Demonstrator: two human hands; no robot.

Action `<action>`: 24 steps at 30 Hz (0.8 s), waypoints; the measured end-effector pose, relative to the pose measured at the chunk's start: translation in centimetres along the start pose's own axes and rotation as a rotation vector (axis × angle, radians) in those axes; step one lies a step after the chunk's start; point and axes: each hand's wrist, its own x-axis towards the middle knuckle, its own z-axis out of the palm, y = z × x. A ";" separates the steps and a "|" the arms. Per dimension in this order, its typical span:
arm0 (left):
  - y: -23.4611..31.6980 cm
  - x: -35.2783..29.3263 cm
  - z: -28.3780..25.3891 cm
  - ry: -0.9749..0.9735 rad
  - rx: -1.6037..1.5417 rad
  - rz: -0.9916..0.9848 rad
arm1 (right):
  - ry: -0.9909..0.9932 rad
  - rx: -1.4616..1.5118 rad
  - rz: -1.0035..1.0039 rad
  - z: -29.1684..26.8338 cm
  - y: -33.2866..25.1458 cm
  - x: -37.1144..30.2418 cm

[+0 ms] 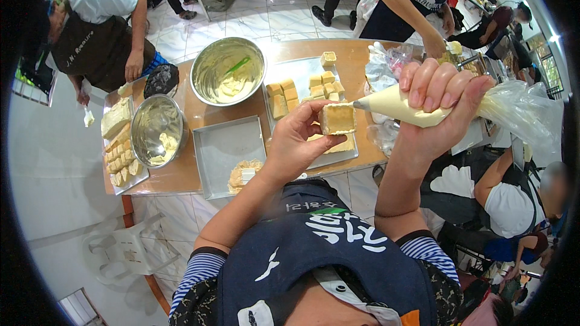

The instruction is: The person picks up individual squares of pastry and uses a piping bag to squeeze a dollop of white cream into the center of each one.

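My left hand (296,145) holds a square piece of pale cake (338,119) up above the table, its cut face turned to the right. My right hand (438,105) grips a cream-filled plastic piping bag (399,105). The bag's tip touches the cake's right top corner. Under the cake lies a metal tray (347,157) with several more cake squares (290,93).
A wooden table (181,175) carries two steel bowls of cream (228,69) (158,130), a flat metal tray (226,145) and a tray of cake slabs (118,139). Other people stand at the far left (96,30) and far right (417,0). A white plastic chair (130,250) stands below.
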 end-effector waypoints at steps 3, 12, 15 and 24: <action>-0.1 0.0 0.0 0.003 -0.004 0.004 | -0.017 0.063 0.000 -0.3 0.1 0.1; -0.2 0.1 -0.1 0.013 0.011 -0.003 | -0.042 0.014 -0.004 -0.5 0.1 0.2; -0.2 0.1 -0.1 0.025 0.001 0.019 | -0.031 0.060 -0.003 -0.7 0.0 0.1; -0.2 0.2 -0.2 0.038 -0.032 0.002 | -0.014 0.063 0.009 -0.5 0.1 -0.1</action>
